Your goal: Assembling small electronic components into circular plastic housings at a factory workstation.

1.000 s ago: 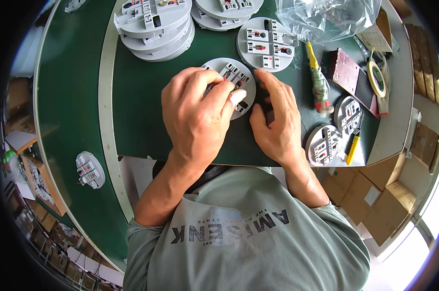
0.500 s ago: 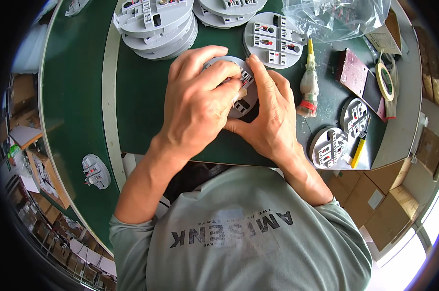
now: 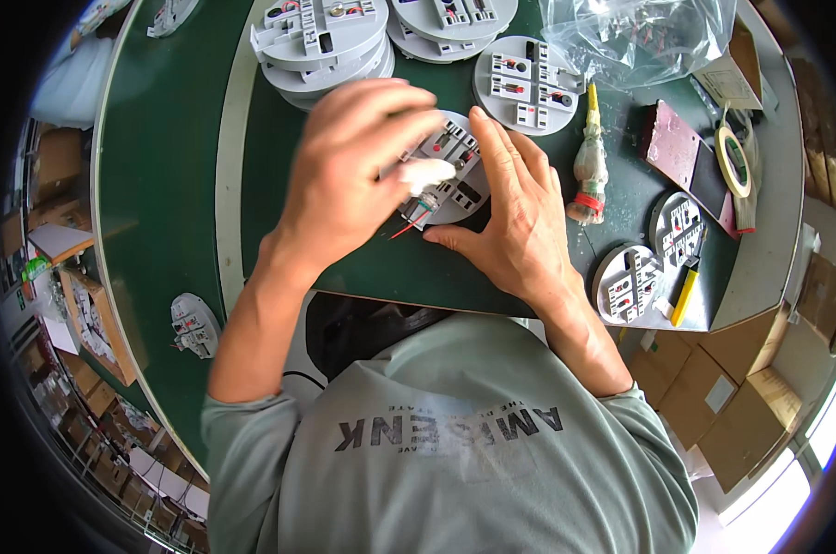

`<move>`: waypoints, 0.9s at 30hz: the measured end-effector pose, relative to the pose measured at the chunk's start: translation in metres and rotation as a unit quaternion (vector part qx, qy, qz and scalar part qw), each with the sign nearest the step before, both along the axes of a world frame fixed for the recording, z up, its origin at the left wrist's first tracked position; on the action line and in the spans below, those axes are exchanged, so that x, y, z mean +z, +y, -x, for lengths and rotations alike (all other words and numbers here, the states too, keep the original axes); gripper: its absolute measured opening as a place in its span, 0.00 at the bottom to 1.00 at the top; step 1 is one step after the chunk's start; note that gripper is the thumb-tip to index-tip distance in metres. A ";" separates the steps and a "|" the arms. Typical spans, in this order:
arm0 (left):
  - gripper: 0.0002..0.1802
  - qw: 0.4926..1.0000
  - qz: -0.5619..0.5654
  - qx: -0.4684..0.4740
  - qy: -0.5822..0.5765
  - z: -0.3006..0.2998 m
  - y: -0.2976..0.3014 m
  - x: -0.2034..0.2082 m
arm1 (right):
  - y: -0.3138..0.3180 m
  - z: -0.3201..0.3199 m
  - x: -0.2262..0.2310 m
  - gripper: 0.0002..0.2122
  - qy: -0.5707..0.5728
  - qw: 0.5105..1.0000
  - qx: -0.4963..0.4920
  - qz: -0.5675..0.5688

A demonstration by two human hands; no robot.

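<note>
One gray round plate [image 3: 455, 185] is in the upper middle. The right hand [image 3: 520, 198], spread wide, holds its edge. The left hand [image 3: 344, 171] is half curled and blurry; I can't tell what it has. Lower right: two more plates [image 3: 627, 284], one yellow knife [image 3: 685, 297].

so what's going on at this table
A person is working on a round grey disc at a green table. The right hand holds its right side, while the left hand, blurred, its thumb covered in white, hovers over the left side. A red wire sticks out at the disc's lower left. More grey discs are stacked beyond.
</note>
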State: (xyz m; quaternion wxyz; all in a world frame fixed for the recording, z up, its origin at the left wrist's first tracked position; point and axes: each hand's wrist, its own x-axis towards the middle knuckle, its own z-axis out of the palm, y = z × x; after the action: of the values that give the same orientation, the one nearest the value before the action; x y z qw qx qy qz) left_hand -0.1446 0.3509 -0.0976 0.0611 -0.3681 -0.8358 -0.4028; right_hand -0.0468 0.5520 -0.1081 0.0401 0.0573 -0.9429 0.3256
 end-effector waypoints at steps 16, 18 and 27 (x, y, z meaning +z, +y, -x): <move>0.23 0.993 -0.051 0.074 -0.079 -0.058 -0.030 -0.003 | 0.007 0.003 0.040 0.45 -0.056 0.978 0.037 0.200; 0.20 0.976 -0.113 0.107 -0.152 -0.060 -0.037 -0.003 | 0.037 0.012 0.053 0.35 -0.006 0.989 -0.020 0.149; 0.23 0.843 -0.280 0.143 -0.436 -0.033 -0.048 -0.025 | 0.194 0.139 0.031 0.22 -0.009 0.986 -0.161 -0.038</move>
State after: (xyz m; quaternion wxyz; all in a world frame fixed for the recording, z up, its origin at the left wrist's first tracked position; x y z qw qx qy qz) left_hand -0.1114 0.3026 -0.1231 -0.1524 0.0022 -0.6716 -0.7251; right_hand -0.1863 0.7465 -0.0770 0.0812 -0.0964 -0.9520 0.2790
